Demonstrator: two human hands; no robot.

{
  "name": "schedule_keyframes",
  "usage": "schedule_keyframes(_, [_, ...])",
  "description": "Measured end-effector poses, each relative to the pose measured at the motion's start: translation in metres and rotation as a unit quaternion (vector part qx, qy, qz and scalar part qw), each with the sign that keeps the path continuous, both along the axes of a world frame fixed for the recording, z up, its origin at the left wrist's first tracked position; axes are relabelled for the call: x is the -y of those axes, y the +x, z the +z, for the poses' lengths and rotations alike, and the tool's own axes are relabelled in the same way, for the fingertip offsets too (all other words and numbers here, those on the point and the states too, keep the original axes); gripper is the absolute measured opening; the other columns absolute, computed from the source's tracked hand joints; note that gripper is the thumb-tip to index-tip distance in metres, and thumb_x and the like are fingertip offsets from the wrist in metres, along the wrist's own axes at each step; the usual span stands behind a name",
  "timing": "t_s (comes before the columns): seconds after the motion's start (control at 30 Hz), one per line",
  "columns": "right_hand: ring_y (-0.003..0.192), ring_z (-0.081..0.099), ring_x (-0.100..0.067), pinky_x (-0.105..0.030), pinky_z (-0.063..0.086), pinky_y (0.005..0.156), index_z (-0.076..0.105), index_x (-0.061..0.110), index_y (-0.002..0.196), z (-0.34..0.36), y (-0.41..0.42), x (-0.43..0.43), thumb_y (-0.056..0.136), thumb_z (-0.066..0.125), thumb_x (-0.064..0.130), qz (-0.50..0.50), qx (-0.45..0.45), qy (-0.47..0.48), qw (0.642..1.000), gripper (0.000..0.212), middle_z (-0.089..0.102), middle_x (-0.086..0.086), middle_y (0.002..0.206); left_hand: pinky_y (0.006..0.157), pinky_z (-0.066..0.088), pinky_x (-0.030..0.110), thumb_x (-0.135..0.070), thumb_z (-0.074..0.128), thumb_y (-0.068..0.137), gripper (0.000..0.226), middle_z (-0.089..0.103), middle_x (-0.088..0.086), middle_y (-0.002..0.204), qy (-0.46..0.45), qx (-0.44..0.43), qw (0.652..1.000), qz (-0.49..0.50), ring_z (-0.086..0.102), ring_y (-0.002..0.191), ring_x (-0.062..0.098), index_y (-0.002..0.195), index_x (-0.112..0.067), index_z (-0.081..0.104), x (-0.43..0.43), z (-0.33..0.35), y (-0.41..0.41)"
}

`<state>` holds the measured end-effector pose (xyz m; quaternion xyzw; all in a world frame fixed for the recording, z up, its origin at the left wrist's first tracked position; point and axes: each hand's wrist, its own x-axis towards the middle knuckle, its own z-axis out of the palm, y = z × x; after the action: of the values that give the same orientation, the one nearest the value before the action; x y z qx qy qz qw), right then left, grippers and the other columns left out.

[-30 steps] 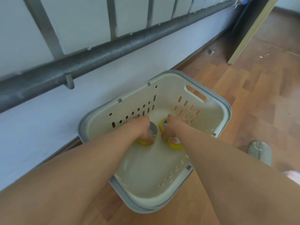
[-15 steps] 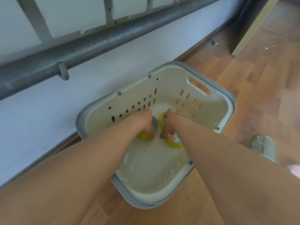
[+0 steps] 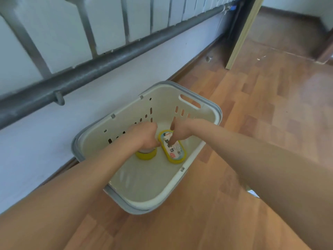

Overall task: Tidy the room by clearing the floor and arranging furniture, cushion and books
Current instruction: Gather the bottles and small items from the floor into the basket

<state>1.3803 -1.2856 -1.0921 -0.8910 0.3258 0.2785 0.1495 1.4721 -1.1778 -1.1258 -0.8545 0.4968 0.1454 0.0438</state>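
A cream plastic basket [image 3: 198,103] with a grey rim stands on the wooden floor beside the wall. Inside it lie two yellow containers. My left hand [image 3: 144,136] is curled over the top of the round yellow one [image 3: 146,155], which stands upright. My right hand [image 3: 180,130] hovers over the far end of the oval yellow container [image 3: 173,150] with a printed white label, fingertips touching or just above it. Whether the fingers still grip it is unclear.
A grey metal rail [image 3: 108,64] with uprights runs along the white wall to the left. A pale door edge [image 3: 243,33] stands at the back right. A small white object [image 3: 253,193] peeks out under my right forearm on the floor.
The oval container now lies flat with its label fully showing, and my right hand has lifted off most of it. My view has pulled back and up from the basket.
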Motion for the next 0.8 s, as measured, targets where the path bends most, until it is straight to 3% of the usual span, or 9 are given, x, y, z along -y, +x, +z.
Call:
schedule_keyframes(0.17, [0.123, 0.054, -0.025, -0.037, 0.047, 0.100, 0.042, 0.011, 0.145, 0.040, -0.047, -0.006, 0.083, 0.073, 0.039, 0.007, 0.088, -0.026, 0.996, 0.074, 0.052, -0.005, 0.140, 0.092, 0.043, 0.035, -0.053, 0.059, 0.085, 0.060, 0.053, -0.004, 0.135, -0.080, 0.012, 0.997, -0.021, 0.051, 0.123, 0.021, 0.137, -0.026, 0.045, -0.015, 0.041, -0.019])
schedule_keyframes(0.43, [0.120, 0.054, -0.014, -0.031, 0.046, 0.096, 0.053, 0.024, 0.136, 0.082, -0.136, -0.017, 0.082, 0.072, 0.036, -0.020, 0.262, -0.077, 0.962, 0.059, 0.056, 0.004, 0.136, 0.088, 0.042, 0.031, -0.048, 0.062, 0.085, 0.053, 0.055, -0.010, 0.131, -0.202, 0.001, 0.976, -0.086, 0.052, 0.120, 0.014, 0.133, -0.029, 0.047, -0.026, 0.094, -0.081])
schedule_keyframes(0.53, [0.118, 0.054, -0.008, -0.020, 0.038, 0.085, 0.053, 0.024, 0.136, 0.091, -0.175, -0.017, 0.083, 0.073, 0.037, -0.053, 0.289, -0.061, 0.954, 0.058, 0.057, 0.008, 0.135, 0.086, 0.038, 0.028, -0.046, 0.061, 0.087, 0.053, 0.054, -0.011, 0.132, -0.241, -0.026, 0.963, -0.118, 0.051, 0.121, 0.012, 0.135, -0.027, 0.047, -0.022, 0.102, -0.108])
schedule_keyframes(0.6, [0.114, 0.055, -0.004, -0.017, 0.036, 0.081, 0.054, 0.025, 0.135, 0.094, -0.204, -0.016, 0.083, 0.073, 0.037, -0.084, 0.303, -0.057, 0.948, 0.057, 0.057, 0.011, 0.133, 0.092, 0.043, 0.031, -0.048, 0.059, 0.086, 0.054, 0.054, -0.009, 0.132, -0.252, -0.021, 0.955, -0.156, 0.051, 0.120, 0.013, 0.134, -0.026, 0.047, -0.021, 0.100, -0.124])
schedule_keyframes(0.7, [0.108, 0.053, -0.001, -0.014, 0.038, 0.075, 0.054, 0.028, 0.133, 0.090, -0.245, -0.011, 0.083, 0.074, 0.038, -0.129, 0.308, -0.056, 0.941, 0.055, 0.056, 0.017, 0.125, 0.089, 0.048, 0.034, -0.051, 0.058, 0.086, 0.055, 0.054, -0.010, 0.130, -0.249, -0.012, 0.947, -0.204, 0.052, 0.119, 0.013, 0.134, -0.027, 0.047, -0.021, 0.094, -0.150])
schedule_keyframes(0.8, [0.113, 0.054, -0.002, -0.018, 0.040, 0.085, 0.056, 0.029, 0.130, 0.082, -0.282, -0.006, 0.082, 0.075, 0.038, -0.164, 0.317, -0.052, 0.933, 0.053, 0.057, 0.016, 0.124, 0.090, 0.048, 0.033, -0.051, 0.057, 0.086, 0.055, 0.054, -0.010, 0.132, -0.246, -0.016, 0.938, -0.244, 0.051, 0.121, 0.012, 0.134, -0.026, 0.048, -0.017, 0.088, -0.175])
